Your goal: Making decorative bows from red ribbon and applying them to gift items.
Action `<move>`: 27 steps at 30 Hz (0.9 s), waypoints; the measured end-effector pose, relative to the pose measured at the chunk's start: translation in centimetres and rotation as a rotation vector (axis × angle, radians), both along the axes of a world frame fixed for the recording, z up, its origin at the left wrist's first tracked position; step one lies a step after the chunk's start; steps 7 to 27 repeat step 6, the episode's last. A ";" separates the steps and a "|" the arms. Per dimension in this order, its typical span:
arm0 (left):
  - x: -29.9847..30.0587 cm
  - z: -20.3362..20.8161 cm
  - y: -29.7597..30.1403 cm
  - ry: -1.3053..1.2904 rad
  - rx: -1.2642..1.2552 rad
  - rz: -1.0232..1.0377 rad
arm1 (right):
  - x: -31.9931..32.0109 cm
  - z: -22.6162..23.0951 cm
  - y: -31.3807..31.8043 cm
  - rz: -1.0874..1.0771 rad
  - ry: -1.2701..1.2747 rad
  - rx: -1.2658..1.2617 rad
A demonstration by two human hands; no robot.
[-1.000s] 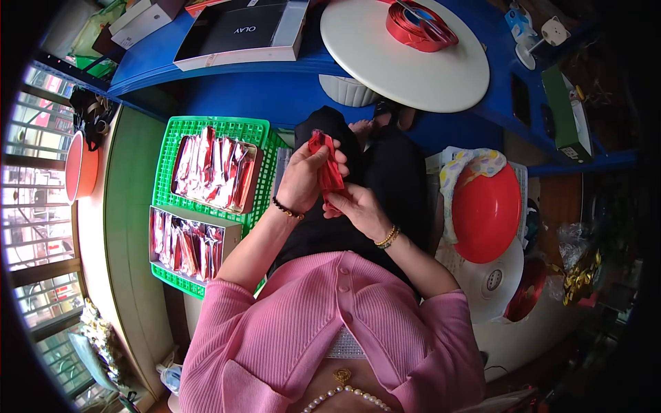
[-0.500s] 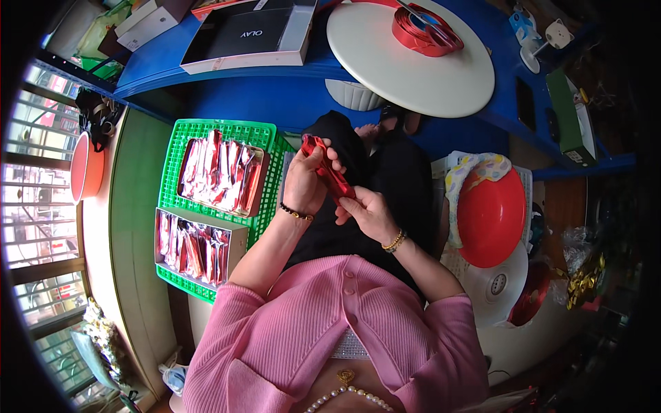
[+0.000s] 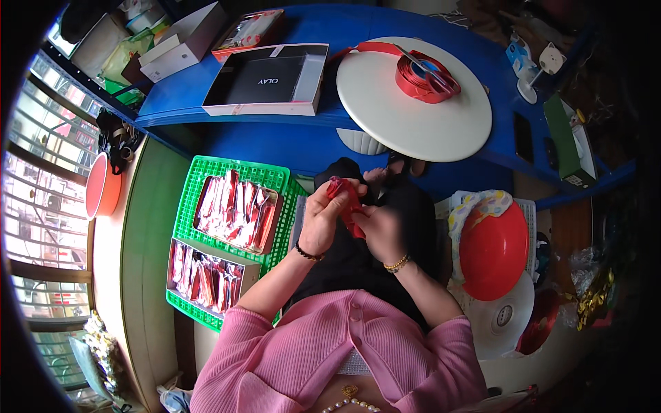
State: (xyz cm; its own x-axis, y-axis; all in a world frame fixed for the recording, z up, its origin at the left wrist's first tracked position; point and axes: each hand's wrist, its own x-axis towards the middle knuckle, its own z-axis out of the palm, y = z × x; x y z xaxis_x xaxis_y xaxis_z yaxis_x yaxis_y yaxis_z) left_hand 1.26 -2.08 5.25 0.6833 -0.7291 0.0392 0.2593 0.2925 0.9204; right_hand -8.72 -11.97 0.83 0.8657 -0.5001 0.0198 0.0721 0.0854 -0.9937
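Observation:
Over my lap, a bunched strip of shiny red ribbon point(image 3: 350, 208) runs between my two hands. My left hand point(image 3: 321, 219) is closed around its upper part, thumb along it. My right hand point(image 3: 383, 231), partly smeared by motion, pinches the lower end. To the left, a green plastic basket point(image 3: 258, 166) carries two open boxes packed with flat, glossy red and silvery strips: an upper box point(image 3: 269, 230) and a lower box point(image 3: 249, 273).
Ahead, a blue table holds a round white board point(image 3: 385, 131) with a red ribbon roll point(image 3: 420, 86) and scissors on top. A shallow black-and-white box point(image 3: 261, 79) lies left of it. To my right are a red basin point(image 3: 492, 251) and a white disc point(image 3: 499, 327).
The whole view has shifted, so the table shows more fully. My hands still hold the red ribbon, now more crumpled, and my right hand has moved up closer to the left.

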 end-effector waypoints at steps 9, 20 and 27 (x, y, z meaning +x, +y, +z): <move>0.2 0.9 -0.4 -0.049 -0.056 -0.104 | 0.0 -1.2 -0.7 -0.100 -0.023 -0.111; 0.2 0.9 -0.4 -0.049 -0.056 -0.104 | 0.0 -1.2 -0.7 -0.100 -0.023 -0.111; 0.2 0.9 -0.4 -0.049 -0.056 -0.104 | 0.0 -1.2 -0.7 -0.100 -0.023 -0.111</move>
